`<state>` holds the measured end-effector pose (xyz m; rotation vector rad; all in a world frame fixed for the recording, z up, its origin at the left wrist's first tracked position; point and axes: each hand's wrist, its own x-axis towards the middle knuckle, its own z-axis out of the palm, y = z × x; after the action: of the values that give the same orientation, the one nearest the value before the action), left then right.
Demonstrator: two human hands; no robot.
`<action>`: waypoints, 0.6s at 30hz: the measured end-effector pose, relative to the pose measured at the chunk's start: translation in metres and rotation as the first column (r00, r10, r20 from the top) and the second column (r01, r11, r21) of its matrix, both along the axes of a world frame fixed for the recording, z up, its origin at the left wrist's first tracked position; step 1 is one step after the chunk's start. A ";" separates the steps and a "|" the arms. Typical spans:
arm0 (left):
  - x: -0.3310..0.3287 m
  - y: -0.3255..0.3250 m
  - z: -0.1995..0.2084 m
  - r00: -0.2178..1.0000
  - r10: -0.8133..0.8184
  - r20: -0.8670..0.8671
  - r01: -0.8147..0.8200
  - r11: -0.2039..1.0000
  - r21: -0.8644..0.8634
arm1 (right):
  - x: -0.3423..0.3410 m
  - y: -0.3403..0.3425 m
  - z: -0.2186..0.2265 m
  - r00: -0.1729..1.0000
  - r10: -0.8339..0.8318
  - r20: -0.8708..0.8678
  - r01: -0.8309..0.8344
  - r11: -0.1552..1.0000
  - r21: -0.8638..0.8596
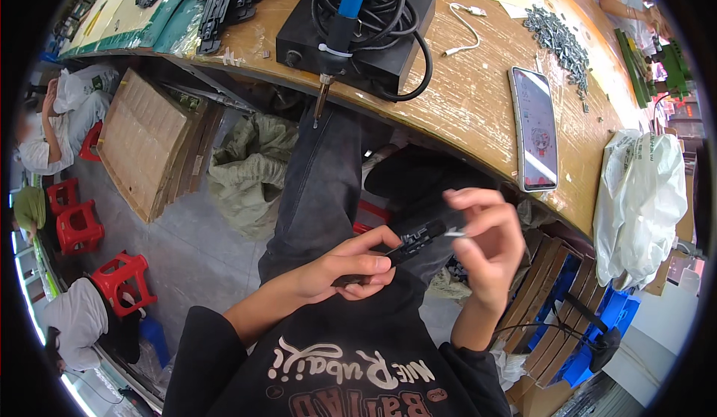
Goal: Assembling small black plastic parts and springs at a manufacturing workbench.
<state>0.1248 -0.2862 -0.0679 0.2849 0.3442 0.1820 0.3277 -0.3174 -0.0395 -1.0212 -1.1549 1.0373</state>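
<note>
My left hand (351, 269) is closed round a narrow black plastic part (415, 242), held over my lap with its far end tilted up to the right. The fingers and thumb cover the near end of this part. Close to its far end is my right hand (489, 241), thumb and fingers curled toward each other. Between their tips shows a small silvery piece (454, 232); its exact shape is too small to make out. I cannot tell whether that piece touches the black part.
On the wooden bench (478, 81) lie a phone (536, 129), a white cable (470, 32), a heap of small metal pieces (560, 44) and black plastic parts (216, 14). A blue-handled soldering iron (343, 25) juts over the edge from a black box (299, 32). A white bag (641, 200) hangs right.
</note>
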 end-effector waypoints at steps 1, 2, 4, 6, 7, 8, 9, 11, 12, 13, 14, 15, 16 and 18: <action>0.000 0.001 0.002 1.000 0.000 -0.005 0.000 1.000 -0.002 | -0.006 0.000 -0.003 0.994 0.088 -0.058 -0.091 0.994 -0.056; 0.000 0.002 0.003 1.000 -0.004 -0.001 0.004 1.000 -0.009 | -0.011 0.000 -0.005 0.988 0.124 -0.090 -0.134 0.983 -0.125; 0.001 0.004 0.005 1.000 -0.003 0.002 0.003 1.000 -0.017 | -0.014 0.000 -0.013 0.964 0.106 -0.244 -0.144 0.979 -0.147; 0.000 0.005 0.005 1.000 -0.026 -0.001 0.026 0.999 0.020 | -0.014 0.000 -0.014 0.942 0.094 -0.323 -0.154 0.974 -0.167; 0.000 0.005 0.006 1.000 -0.021 -0.008 0.021 1.000 0.019 | -0.014 0.000 -0.014 0.938 0.096 -0.332 -0.154 0.976 -0.156; 0.000 0.005 0.006 1.000 -0.026 0.006 0.026 1.000 0.000 | -0.014 0.001 -0.013 0.935 0.097 -0.341 -0.154 0.977 -0.144; 0.000 0.006 0.007 0.999 -0.034 0.020 0.034 0.999 -0.017 | -0.014 0.001 -0.012 0.932 0.099 -0.348 -0.158 0.977 -0.143; -0.001 0.008 0.008 0.999 -0.032 0.009 0.032 0.999 -0.010 | -0.015 0.002 -0.009 0.966 0.045 -0.256 -0.088 0.983 -0.161; -0.001 0.008 0.008 0.999 -0.031 0.007 0.031 1.000 -0.003 | -0.016 0.004 -0.007 0.966 0.021 -0.256 -0.061 0.987 -0.151; -0.001 0.008 0.008 1.000 -0.029 0.002 0.029 1.000 -0.003 | -0.016 0.005 -0.007 0.965 0.023 -0.261 -0.064 0.986 -0.151; -0.001 0.009 0.008 0.999 -0.033 0.018 0.033 0.999 -0.007 | -0.016 0.006 -0.006 0.966 0.029 -0.258 -0.068 0.987 -0.145; -0.001 0.009 0.009 0.999 -0.038 0.036 0.038 0.999 -0.011 | -0.016 0.006 -0.006 0.967 0.033 -0.254 -0.070 0.988 -0.140; -0.002 0.010 0.009 0.999 -0.039 0.033 0.039 0.999 -0.012 | -0.017 0.007 -0.005 0.969 0.026 -0.244 -0.061 0.989 -0.137; -0.002 0.011 0.008 0.999 -0.032 0.026 0.032 0.999 0.007 | -0.019 0.009 -0.004 0.972 0.021 -0.234 -0.055 0.988 -0.141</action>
<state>0.1225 -0.2755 -0.0595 0.2942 0.3133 0.1555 0.3083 -0.3085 -0.0434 -0.9656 -0.9209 1.2522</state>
